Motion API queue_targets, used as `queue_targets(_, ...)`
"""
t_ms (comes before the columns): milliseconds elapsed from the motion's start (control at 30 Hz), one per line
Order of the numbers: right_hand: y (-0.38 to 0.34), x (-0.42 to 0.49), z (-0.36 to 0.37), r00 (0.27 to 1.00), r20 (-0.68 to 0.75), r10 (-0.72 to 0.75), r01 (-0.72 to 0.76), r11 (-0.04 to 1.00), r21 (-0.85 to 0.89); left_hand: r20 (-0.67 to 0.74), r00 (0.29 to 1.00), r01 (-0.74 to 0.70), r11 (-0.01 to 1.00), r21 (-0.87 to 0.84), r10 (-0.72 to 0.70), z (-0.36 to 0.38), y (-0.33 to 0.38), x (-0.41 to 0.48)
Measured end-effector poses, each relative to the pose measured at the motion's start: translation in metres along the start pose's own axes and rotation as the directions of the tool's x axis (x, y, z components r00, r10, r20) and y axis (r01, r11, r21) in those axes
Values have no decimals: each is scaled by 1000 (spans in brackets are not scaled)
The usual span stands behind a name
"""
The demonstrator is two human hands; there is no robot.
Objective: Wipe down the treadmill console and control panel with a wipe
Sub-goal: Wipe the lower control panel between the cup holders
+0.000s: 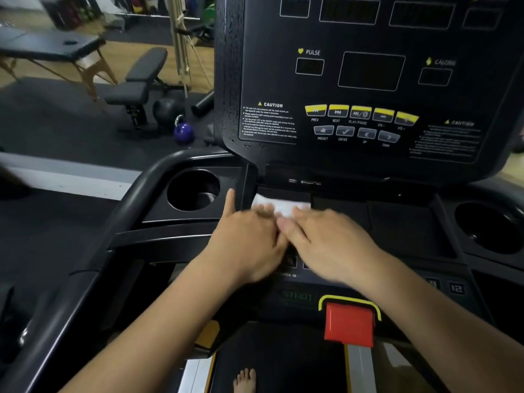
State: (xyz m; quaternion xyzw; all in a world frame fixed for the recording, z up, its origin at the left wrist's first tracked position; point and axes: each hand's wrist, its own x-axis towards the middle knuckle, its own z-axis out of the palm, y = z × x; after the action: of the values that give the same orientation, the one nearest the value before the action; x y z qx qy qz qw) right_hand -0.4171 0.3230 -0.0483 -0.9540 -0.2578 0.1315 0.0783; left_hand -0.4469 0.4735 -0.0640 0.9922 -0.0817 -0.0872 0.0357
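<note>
A white wipe lies flat on the black tray of the treadmill console, just below the upright display panel. My left hand and my right hand lie side by side on the near edge of the wipe, fingers stretched forward and pressing it against the surface. The left forefinger points up beside the panel's lower left corner. Both hands are motion-blurred. The display panel carries dark screens, yellow media buttons and grey preset buttons.
A cup holder sits left of the hands and another at the right. A red stop button is near me. The left handrail curves past. A bench, kettlebell and massage table stand on the gym floor at left.
</note>
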Motion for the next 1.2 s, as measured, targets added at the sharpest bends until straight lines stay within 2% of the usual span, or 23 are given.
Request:
queue_targets(100, -3, -19, -2, 1000, 7, -7, 7, 1000, -26, -27, 999, -34, 999, 4, 34, -2, 4, -18)
queue_targets(267, 5, 29, 0, 999, -17, 43, -43, 999, 2, 29, 998, 62, 998, -23, -61, -3, -2, 27)
queue_targets(467, 1, -16, 4, 1000, 15, -10, 10, 1000, 2, -8, 999, -31, 999, 21, 31, -1, 5, -12)
queue_targets(633, 10, 23, 3, 998, -16, 62, -62, 998, 8, 48, 997, 55, 998, -16, -54, -1, 3, 27)
queue_targets(800, 1, -15, 3, 999, -44, -14, 14, 1000, -6, 5, 999, -31, 1000, 0, 31, -3, 7, -9)
queue_targets(900, 9, 1, 0, 1000, 10, 22, -22, 999, 24, 40, 999, 12, 1000, -27, -11, 4, 7, 3)
queue_targets(1000, 9, 24, -2, 998, -34, 49, -48, 999, 20, 34, 998, 61, 997, -48, -60, 1, 5, 27)
queue_targets(1100, 3, 4, 0, 999, -35, 30, -30, 1000, -5, 36, 999, 16, 999, -40, -14, -3, 2, 10)
queue_targets(1200, 1, -18, 0, 999, -48, -5, 4, 1000, -16, -30, 999, -33, 999, 11, 33, -2, 6, -10)
